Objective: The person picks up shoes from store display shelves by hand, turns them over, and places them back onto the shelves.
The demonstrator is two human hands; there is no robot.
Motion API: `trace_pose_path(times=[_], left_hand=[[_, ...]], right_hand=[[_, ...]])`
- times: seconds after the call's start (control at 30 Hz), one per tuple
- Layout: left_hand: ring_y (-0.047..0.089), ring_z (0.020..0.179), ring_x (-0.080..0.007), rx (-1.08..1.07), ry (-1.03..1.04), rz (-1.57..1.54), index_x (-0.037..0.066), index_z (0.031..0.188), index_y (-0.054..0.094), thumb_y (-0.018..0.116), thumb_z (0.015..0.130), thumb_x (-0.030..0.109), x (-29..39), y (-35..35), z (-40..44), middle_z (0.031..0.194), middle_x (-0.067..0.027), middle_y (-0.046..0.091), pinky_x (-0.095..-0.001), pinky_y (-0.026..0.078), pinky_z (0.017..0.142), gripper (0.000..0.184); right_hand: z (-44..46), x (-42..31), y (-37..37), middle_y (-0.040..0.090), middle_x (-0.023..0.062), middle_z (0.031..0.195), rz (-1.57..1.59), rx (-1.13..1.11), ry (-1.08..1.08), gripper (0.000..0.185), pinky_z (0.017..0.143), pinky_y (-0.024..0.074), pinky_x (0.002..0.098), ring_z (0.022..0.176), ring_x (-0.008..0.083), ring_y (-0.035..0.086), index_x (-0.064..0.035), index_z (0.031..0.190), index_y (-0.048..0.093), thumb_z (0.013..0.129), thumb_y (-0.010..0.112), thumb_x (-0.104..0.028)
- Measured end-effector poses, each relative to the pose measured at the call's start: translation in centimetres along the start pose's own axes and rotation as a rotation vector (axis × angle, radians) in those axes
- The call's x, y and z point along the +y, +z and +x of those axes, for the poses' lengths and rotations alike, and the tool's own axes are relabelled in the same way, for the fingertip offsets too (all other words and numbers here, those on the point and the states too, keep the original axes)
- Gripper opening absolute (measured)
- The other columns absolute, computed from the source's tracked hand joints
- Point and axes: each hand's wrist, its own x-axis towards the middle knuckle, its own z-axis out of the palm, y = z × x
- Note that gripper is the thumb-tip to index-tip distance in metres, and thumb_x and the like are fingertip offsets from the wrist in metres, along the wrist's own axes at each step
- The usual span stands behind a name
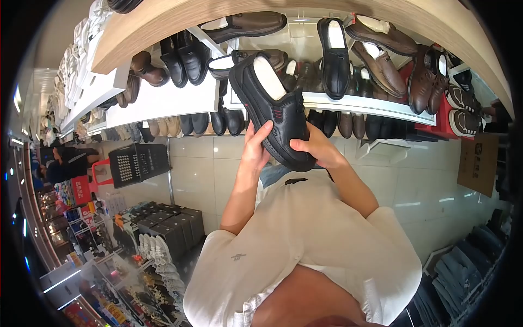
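A black leather shoe with a pale insole and a small red mark on its side is held up in front of my chest, its toe towards me. My left hand grips the toe end from the left, thumb on the upper. From the right, my right hand holds the same end, its thumb also lying on top. The fingers underneath are mostly hidden by the shoe. Just behind it, a shelf carries a black loafer and a brown shoe.
A white shelf with more shoes curves ahead of me. Stacked dark boxes stand at lower left, near a black shopping basket. Another person is far left. A cardboard box and folded jeans are on the right.
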Motion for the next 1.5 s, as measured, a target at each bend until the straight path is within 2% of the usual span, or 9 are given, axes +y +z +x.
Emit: trace_pose_path(times=[0.23,0.33,0.5,0.6,0.7,0.8,1.0,1.4,1.5], left_hand=[[0.044,0.129,-0.0309,0.062,0.165,0.538,-0.003,0.148,0.008,0.086,0.073,0.022,-2.2,1.4,1.0,0.138,-0.0212,0.043,-0.0389,0.035,0.110,0.110],[0.056,0.115,-0.0267,0.045,0.058,0.462,-0.002,0.137,0.028,0.085,0.072,0.010,-2.2,2.7,2.1,0.124,-0.0183,0.053,-0.0374,0.047,0.098,0.087],[0.059,0.109,-0.0233,0.057,0.100,0.416,-0.002,0.134,0.035,0.083,0.071,0.004,-2.6,3.5,3.0,0.118,-0.0150,0.058,-0.0358,0.050,0.094,0.079],[0.059,0.108,-0.0217,0.023,0.139,0.388,-0.002,0.134,0.037,0.082,0.070,0.001,-2.5,3.6,3.8,0.117,-0.0130,0.058,-0.0347,0.050,0.094,0.078],[0.059,0.108,-0.0213,0.068,0.134,0.453,-0.001,0.136,0.035,0.084,0.070,0.006,-3.1,3.0,5.2,0.118,-0.0134,0.059,-0.0336,0.049,0.093,0.081],[0.058,0.110,-0.0231,0.062,0.146,0.670,-0.003,0.139,0.031,0.086,0.070,0.015,-4.4,2.1,6.4,0.121,-0.0160,0.058,-0.0329,0.048,0.095,0.090],[0.055,0.116,-0.0274,0.039,0.094,0.838,-0.012,0.145,0.018,0.084,0.074,0.030,-5.4,-0.3,6.8,0.131,-0.0233,0.049,-0.0328,0.047,0.095,0.106],[0.059,0.103,-0.0225,0.269,-0.044,0.760,-0.007,0.141,0.034,0.071,0.088,0.024,-7.8,-6.3,1.0,0.132,-0.0178,0.047,-0.0331,0.050,0.085,0.071],[0.059,0.102,-0.0221,0.300,-0.081,0.751,-0.007,0.139,0.034,0.070,0.088,0.024,-7.8,-6.6,0.0,0.131,-0.0175,0.048,-0.0328,0.050,0.084,0.070]], right_hand=[[-0.1,1.3,0.5,0.064,0.0159,0.114,-0.610,0.536,-0.157,0.080,0.091,0.0490,0.0339,0.104,0.0237,0.063,0.0054,0.129,0.046,0.065,0.086,-0.022],[-0.5,1.0,1.2,0.063,0.0181,0.115,-0.749,0.622,-0.163,0.084,0.091,0.0497,0.0348,0.104,0.0262,0.064,0.0065,0.129,0.045,0.062,0.087,-0.024],[-0.4,3.0,-0.8,0.059,0.0171,0.122,-0.907,0.693,-0.278,0.090,0.095,0.0476,0.0352,0.111,0.0271,0.060,0.0057,0.134,0.040,0.064,0.088,-0.025],[-0.3,4.6,-2.9,0.055,0.0177,0.127,-0.495,0.570,-0.379,0.095,0.099,0.0457,0.0396,0.116,0.0294,0.057,0.0068,0.138,0.036,0.067,0.087,-0.030],[-2.0,4.4,-2.8,0.057,0.0175,0.122,0.024,0.393,-0.004,0.069,0.082,0.0573,0.0361,0.105,0.0241,0.063,0.0060,0.134,0.038,0.084,0.076,-0.024],[-2.1,5.6,-3.6,0.062,0.0126,0.114,0.177,0.375,-0.009,0.053,0.075,0.0580,0.0360,0.096,0.0231,0.067,0.0002,0.129,0.044,0.089,0.071,-0.023],[-0.7,5.9,-5.8,0.064,0.0103,0.110,0.203,0.344,-0.031,0.047,0.070,0.0562,0.0313,0.090,0.0229,0.068,-0.0042,0.126,0.046,0.092,0.068,-0.028],[8.2,2.1,-11.6,0.066,0.0074,0.108,0.251,0.333,-0.124,0.038,0.069,0.0524,0.0267,0.089,0.0213,0.069,-0.0041,0.116,0.052,0.093,0.067,-0.030],[9.8,3.6,-12.4,0.064,0.0102,0.105,0.450,0.405,-0.152,0.038,0.079,0.0568,0.0338,0.088,0.0232,0.067,0.0017,0.108,0.055,0.088,0.072,-0.025]])
